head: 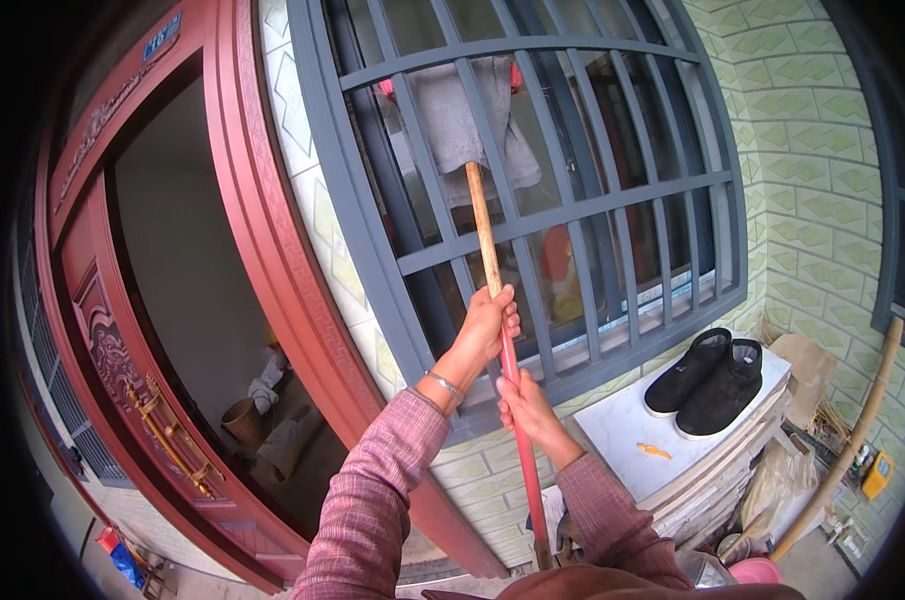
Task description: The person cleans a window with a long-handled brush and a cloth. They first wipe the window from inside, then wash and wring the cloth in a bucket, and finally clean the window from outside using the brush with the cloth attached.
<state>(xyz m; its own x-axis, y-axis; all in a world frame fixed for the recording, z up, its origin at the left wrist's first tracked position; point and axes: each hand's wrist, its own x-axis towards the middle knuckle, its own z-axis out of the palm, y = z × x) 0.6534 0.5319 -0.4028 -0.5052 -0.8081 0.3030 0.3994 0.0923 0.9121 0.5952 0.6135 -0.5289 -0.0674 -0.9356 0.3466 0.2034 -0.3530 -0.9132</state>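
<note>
Both of my hands grip one long wooden pole [483,225], bare wood above and red below. My left hand [490,322] holds it higher, near where the red part begins; my right hand [521,405] is a little lower. At the pole's upper end a grey cloth [452,120] hangs over a head that it hides, with red bits showing at both sides. The cloth lies at the grey metal window bars [561,206]; whether it touches the glass behind them I cannot tell.
Left of the window stands a red door frame [272,225] with an open doorway. At the right, black shoes [719,382] and a small orange object [653,451] lie on a white slab [610,435] atop a stack. A bamboo pole [846,442] leans at the tiled wall [805,150], near a pink basin [755,571].
</note>
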